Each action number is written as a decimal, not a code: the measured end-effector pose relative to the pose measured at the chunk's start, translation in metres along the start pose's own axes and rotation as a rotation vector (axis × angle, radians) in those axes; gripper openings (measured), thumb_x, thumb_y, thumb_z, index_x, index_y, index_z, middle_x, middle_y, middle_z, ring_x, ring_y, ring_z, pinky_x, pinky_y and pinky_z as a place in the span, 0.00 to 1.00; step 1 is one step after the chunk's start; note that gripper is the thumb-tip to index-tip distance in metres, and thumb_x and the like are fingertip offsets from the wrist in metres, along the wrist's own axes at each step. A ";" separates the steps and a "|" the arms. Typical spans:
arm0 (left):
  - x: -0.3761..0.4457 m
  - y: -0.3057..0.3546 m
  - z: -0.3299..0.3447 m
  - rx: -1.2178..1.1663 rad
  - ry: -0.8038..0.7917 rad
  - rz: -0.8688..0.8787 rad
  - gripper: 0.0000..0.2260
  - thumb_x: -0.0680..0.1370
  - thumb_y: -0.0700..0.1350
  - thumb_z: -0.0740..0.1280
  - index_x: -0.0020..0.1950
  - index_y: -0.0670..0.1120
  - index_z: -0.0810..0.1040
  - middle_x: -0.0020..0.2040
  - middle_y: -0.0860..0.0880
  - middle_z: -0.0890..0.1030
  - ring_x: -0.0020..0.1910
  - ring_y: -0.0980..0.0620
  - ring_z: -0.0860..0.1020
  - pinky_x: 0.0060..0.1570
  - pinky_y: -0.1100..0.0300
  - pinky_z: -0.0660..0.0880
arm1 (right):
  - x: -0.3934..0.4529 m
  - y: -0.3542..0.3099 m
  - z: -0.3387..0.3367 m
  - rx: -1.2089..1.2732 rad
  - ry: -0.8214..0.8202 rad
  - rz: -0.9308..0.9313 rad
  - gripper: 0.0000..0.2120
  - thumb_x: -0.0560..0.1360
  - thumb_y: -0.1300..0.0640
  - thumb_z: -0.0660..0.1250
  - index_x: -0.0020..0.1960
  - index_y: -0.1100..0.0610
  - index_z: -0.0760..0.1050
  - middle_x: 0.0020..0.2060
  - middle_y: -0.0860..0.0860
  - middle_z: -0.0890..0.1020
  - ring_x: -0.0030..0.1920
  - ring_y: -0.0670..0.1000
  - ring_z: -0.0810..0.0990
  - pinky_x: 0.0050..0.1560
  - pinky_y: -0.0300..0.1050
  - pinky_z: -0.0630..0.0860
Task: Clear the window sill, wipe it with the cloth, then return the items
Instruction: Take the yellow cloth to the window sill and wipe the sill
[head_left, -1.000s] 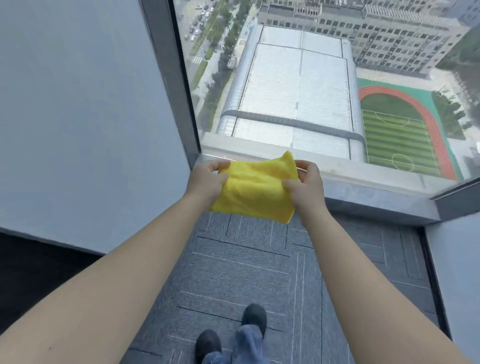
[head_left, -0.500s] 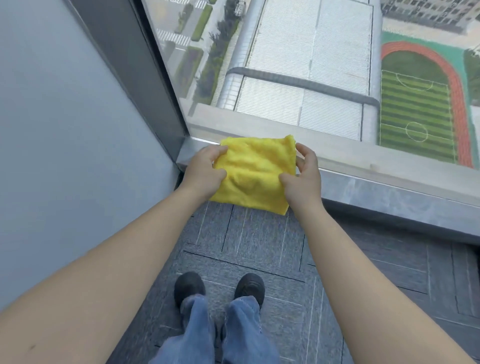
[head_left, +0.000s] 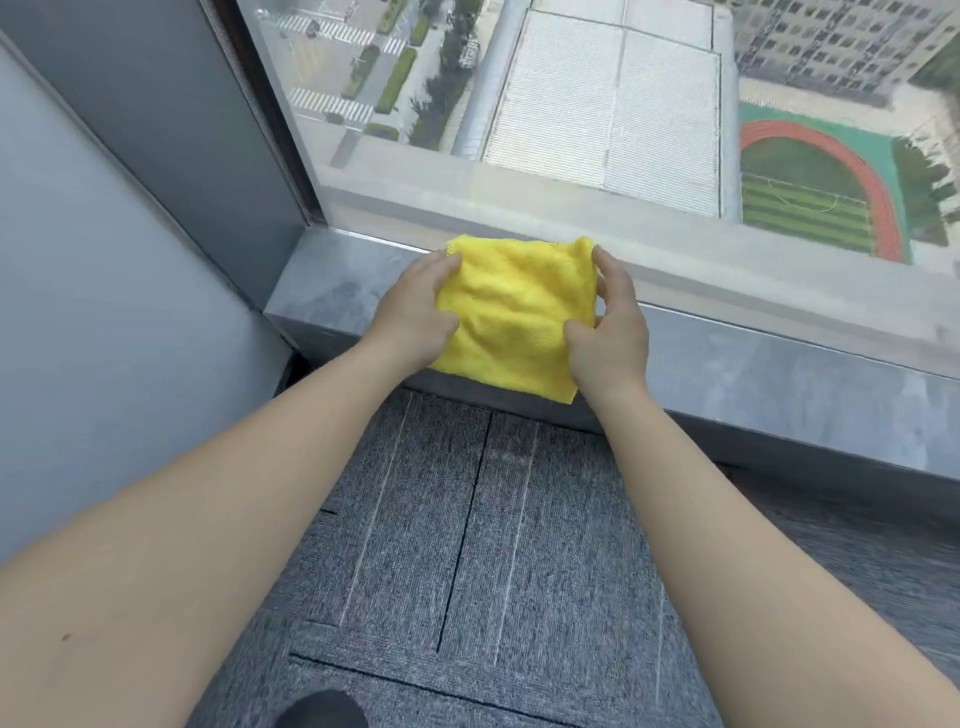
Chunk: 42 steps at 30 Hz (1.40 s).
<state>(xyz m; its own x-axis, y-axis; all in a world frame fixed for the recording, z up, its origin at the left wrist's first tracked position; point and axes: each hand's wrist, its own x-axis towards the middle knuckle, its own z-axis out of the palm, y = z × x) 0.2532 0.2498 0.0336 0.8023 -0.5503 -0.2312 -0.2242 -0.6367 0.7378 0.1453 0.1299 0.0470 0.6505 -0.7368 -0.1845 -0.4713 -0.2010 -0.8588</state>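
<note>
Both hands out in front over the window sill (head_left: 779, 384), a grey stone ledge running along the bottom of the glass. Yellow cloth (head_left: 511, 312) sits between the hands, folded to a rough square, spread over the sill w/ its near edge hanging past the sill's front lip; far edge lies just short of the window (head_left: 597, 104). Left hand (head_left: 418, 312) is on the cloth's left side, fingers curled over the top left corner and thumb pressed onto the fabric, so it's grasping the cloth. Right hand (head_left: 608, 332) is on the cloth's right side, fingers wrapped round the right edge, thumb pinching in from the near side, also grasping the cloth. Can't tell for sure if the cloth is fully pressed flat to the sill or held a bit above it; the middle looks slack and a bit rumpled. Sill left of the left hand is bare stone up to the corner where the dark window frame (head_left: 171, 135) meets a pale grey wall (head_left: 104, 322). Sill right of the right hand runs on to the pic's edge, also bare. Below the hands, nearer the person, grey carpet tiles (head_left: 467, 545) cover the floor, w/ the tip of a dark shoe (head_left: 322, 709) at the bottom edge. Beyond the hands, thru the glass, rooftops and a sports pitch far below.
</note>
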 end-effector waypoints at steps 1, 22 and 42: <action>0.007 -0.006 0.003 0.014 0.002 0.013 0.27 0.71 0.31 0.59 0.70 0.45 0.61 0.74 0.46 0.59 0.73 0.50 0.58 0.67 0.65 0.53 | 0.007 0.007 0.006 -0.016 -0.003 -0.024 0.33 0.70 0.72 0.55 0.71 0.49 0.61 0.57 0.47 0.73 0.58 0.52 0.74 0.58 0.45 0.71; 0.019 -0.084 -0.018 0.295 0.169 -0.021 0.16 0.77 0.42 0.58 0.64 0.41 0.69 0.70 0.41 0.67 0.70 0.41 0.61 0.69 0.51 0.56 | 0.035 0.030 0.091 -0.946 -0.340 -0.120 0.31 0.75 0.35 0.47 0.74 0.41 0.41 0.76 0.52 0.37 0.74 0.66 0.33 0.68 0.72 0.35; -0.016 -0.122 -0.038 0.258 0.196 -0.123 0.20 0.76 0.45 0.55 0.64 0.34 0.68 0.69 0.33 0.65 0.70 0.38 0.63 0.71 0.50 0.57 | 0.030 0.021 0.125 -0.966 -0.288 -0.233 0.28 0.78 0.41 0.46 0.76 0.47 0.44 0.77 0.54 0.42 0.75 0.63 0.39 0.72 0.64 0.37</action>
<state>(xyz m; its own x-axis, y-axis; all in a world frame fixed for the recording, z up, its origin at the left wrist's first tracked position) 0.2889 0.3564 -0.0286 0.9174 -0.3629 -0.1632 -0.2321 -0.8213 0.5212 0.2297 0.1844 -0.0362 0.8446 -0.4563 -0.2799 -0.5100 -0.8448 -0.1619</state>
